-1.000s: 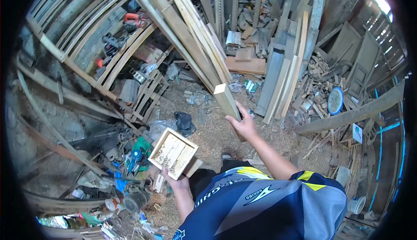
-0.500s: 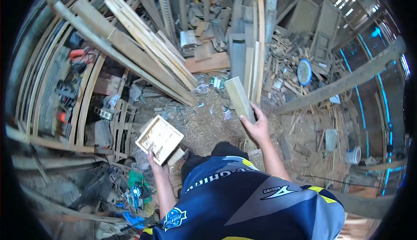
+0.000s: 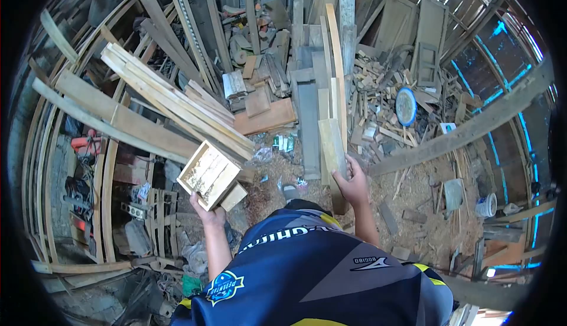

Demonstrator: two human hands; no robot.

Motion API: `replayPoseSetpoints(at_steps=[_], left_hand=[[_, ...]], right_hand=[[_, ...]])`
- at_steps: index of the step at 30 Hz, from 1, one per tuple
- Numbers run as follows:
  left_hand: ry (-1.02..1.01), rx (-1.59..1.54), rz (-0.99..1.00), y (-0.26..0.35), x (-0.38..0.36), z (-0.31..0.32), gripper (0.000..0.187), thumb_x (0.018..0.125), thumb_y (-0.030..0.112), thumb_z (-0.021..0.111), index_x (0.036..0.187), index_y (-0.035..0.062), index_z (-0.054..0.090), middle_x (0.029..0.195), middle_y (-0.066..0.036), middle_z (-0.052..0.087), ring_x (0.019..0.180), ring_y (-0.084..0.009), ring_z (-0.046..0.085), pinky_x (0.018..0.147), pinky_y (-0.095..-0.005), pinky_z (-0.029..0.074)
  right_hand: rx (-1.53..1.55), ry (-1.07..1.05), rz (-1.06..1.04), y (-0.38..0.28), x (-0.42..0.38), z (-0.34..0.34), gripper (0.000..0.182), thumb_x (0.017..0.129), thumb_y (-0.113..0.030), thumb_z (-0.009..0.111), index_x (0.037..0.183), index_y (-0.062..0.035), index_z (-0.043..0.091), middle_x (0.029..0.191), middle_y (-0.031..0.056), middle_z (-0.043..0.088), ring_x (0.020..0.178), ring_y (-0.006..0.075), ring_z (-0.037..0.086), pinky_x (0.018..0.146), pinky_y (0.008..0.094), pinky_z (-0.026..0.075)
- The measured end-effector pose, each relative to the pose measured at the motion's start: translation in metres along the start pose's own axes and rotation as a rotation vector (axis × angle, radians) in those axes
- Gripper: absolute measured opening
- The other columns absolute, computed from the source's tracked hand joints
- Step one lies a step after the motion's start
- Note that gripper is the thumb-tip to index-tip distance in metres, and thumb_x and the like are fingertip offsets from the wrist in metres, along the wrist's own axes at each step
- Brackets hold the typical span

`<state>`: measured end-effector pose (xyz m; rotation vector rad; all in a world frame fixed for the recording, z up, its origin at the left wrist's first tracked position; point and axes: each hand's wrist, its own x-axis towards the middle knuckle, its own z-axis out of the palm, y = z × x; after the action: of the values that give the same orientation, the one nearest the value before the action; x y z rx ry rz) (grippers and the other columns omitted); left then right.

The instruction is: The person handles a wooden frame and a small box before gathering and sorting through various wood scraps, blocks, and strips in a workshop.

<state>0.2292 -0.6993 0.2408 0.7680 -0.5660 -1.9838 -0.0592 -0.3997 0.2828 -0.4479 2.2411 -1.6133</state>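
Observation:
My left hand [image 3: 208, 214] is closed on the lower edge of a small open wooden box [image 3: 211, 171], pale, square-cornered and tilted with its inside toward me. Brownish bits speckle the inside of the box. A short wood block [image 3: 234, 198] shows right beside the box's lower right side, close to my fingers. In my right hand [image 3: 354, 183] is a wooden board [image 3: 332, 146], held nearly upright with the thumb across its near face. Its lower end runs down past my palm.
Long planks [image 3: 171, 101] lean at the left. Stacked boards [image 3: 269, 116] lie ahead, and scrap wood [image 3: 378, 84] is heaped at the right around a blue-rimmed disc [image 3: 406, 106]. A heavy slanting beam [image 3: 466, 131] crosses the right side. Wood debris litters the floor [image 3: 413, 190].
The view has shifted a little. The box has moved slightly up and left, showing more of its side wall and the block beside it. The board in my right hand stands more upright.

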Motion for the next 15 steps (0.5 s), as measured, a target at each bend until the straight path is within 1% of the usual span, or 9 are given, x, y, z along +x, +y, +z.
replayPoseSetpoints(at_steps=[1, 3, 4, 5, 7, 9, 11, 13, 15], left_hand=[[0.001, 0.004, 0.007, -0.012, 0.016, 0.012, 0.074, 0.09, 0.058, 0.053, 0.147, 0.0111, 0.045, 0.144, -0.01, 0.054, 0.132, -0.0314, 0.052, 0.112, -0.0491, 0.038], [0.135, -0.011, 0.0, -0.037, 0.035, 0.021, 0.074, 0.091, 0.059, 0.053, 0.147, 0.0113, 0.046, 0.144, -0.009, 0.054, 0.131, -0.031, 0.051, 0.112, -0.0479, 0.038], [0.147, -0.021, -0.015, -0.045, 0.049, 0.023, 0.073, 0.091, 0.06, 0.052, 0.146, 0.0114, 0.047, 0.143, -0.009, 0.055, 0.131, -0.0306, 0.052, 0.111, -0.0473, 0.037], [0.166, -0.023, -0.005, -0.052, 0.06, 0.025, 0.072, 0.091, 0.06, 0.052, 0.145, 0.0115, 0.048, 0.142, -0.009, 0.055, 0.13, -0.0299, 0.052, 0.111, -0.0467, 0.037], [0.22, -0.014, 0.001, -0.056, 0.078, 0.041, 0.071, 0.092, 0.06, 0.052, 0.144, 0.0117, 0.048, 0.141, -0.009, 0.056, 0.129, -0.029, 0.053, 0.111, -0.0459, 0.038], [0.212, -0.013, 0.0, -0.057, 0.096, 0.056, 0.07, 0.093, 0.059, 0.052, 0.144, 0.0118, 0.048, 0.141, -0.009, 0.056, 0.13, -0.0284, 0.052, 0.111, -0.0454, 0.038], [0.257, -0.02, 0.002, -0.061, 0.115, 0.07, 0.068, 0.094, 0.058, 0.052, 0.144, 0.012, 0.048, 0.141, -0.008, 0.056, 0.131, -0.0286, 0.052, 0.111, -0.0458, 0.039], [0.209, 0.064, 0.035, -0.068, 0.142, 0.069, 0.067, 0.095, 0.054, 0.053, 0.144, 0.0091, 0.046, 0.141, -0.01, 0.056, 0.129, -0.028, 0.054, 0.109, -0.0438, 0.042], [0.231, 0.037, -0.007, -0.079, 0.175, 0.07, 0.067, 0.096, 0.055, 0.053, 0.144, 0.0085, 0.046, 0.141, -0.01, 0.056, 0.129, -0.0274, 0.055, 0.109, -0.0431, 0.043]], right_hand=[[0.006, -0.005, -0.001, -0.009, 0.025, -0.001, 0.064, 0.088, -0.01, 0.074, 0.143, 0.0042, 0.045, 0.126, 0.0162, 0.063, 0.115, 0.0207, 0.062, 0.099, 0.0322, 0.048], [-0.101, 0.018, -0.194, -0.016, 0.066, -0.003, 0.062, 0.089, -0.012, 0.074, 0.143, 0.0039, 0.046, 0.122, 0.0143, 0.065, 0.107, 0.0175, 0.064, 0.094, 0.0323, 0.051], [-0.054, -0.005, -0.088, -0.015, 0.087, -0.004, 0.061, 0.089, -0.012, 0.073, 0.143, 0.0019, 0.047, 0.12, 0.0133, 0.066, 0.102, 0.0163, 0.065, 0.091, 0.0325, 0.052], [-0.061, -0.019, -0.08, -0.014, 0.107, -0.004, 0.061, 0.089, -0.012, 0.073, 0.143, 0.0019, 0.047, 0.12, 0.0133, 0.066, 0.102, 0.0163, 0.065, 0.091, 0.0325, 0.052], [0.159, -0.133, 0.079, -0.018, 0.149, -0.002, 0.061, 0.088, -0.009, 0.072, 0.144, -0.0002, 0.047, 0.117, 0.0132, 0.068, 0.102, 0.0179, 0.066, 0.089, 0.0329, 0.053], [0.088, -0.163, 0.078, -0.02, 0.185, 0.005, 0.065, 0.086, -0.008, 0.072, 0.145, -0.001, 0.046, 0.116, 0.0143, 0.067, 0.103, 0.0197, 0.066, 0.088, 0.0326, 0.053], [0.103, -0.217, 0.079, -0.011, 0.22, 0.017, 0.068, 0.084, -0.006, 0.073, 0.145, -0.0011, 0.044, 0.114, 0.0149, 0.067, 0.101, 0.021, 0.066, 0.087, 0.0328, 0.053], [0.017, -0.223, 0.112, -0.001, 0.253, 0.037, 0.072, 0.083, -0.009, 0.075, 0.147, -0.0018, 0.042, 0.112, 0.0155, 0.066, 0.1, 0.0222, 0.066, 0.087, 0.0332, 0.054], [-0.049, -0.232, 0.157, 0.013, 0.288, 0.062, 0.071, 0.083, -0.012, 0.075, 0.146, -0.0016, 0.044, 0.109, 0.0155, 0.066, 0.097, 0.0221, 0.067, 0.085, 0.0336, 0.054]])
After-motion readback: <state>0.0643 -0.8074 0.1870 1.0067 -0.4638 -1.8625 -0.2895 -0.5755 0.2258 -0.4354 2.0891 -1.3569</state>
